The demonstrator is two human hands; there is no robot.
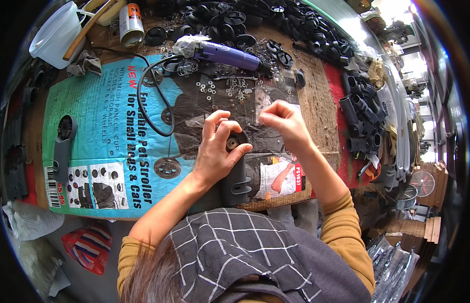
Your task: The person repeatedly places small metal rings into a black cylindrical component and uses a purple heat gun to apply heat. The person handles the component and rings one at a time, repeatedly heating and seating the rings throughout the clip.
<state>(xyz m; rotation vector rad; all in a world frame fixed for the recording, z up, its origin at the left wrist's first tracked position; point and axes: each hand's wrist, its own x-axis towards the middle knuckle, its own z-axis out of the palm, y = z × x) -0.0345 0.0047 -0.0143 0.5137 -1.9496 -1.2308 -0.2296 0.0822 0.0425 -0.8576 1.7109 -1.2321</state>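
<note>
My left hand (219,146) is closed around the round top end of a dark plastic joint part (237,179), thumb and fingers on either side of its hole. A small ring-shaped metal piece sits inside that hole. The part's lower end, with two hook-like prongs, rests at the near edge of the bench. To the right and slightly above, my right hand (286,123) is raised with thumb and fingers pinched together; whatever is between them is hidden. Small white washers (208,89) lie scattered on the cardboard just beyond both hands.
A purple corded power tool (230,56) lies across the back, its black cable (139,98) looping leftward. Black plastic parts (235,25) are heaped behind it. A similar grey joint part (65,141) lies left, a tin can (131,25) and white bucket (55,38) back left. Dark tube fittings (361,108) are piled right.
</note>
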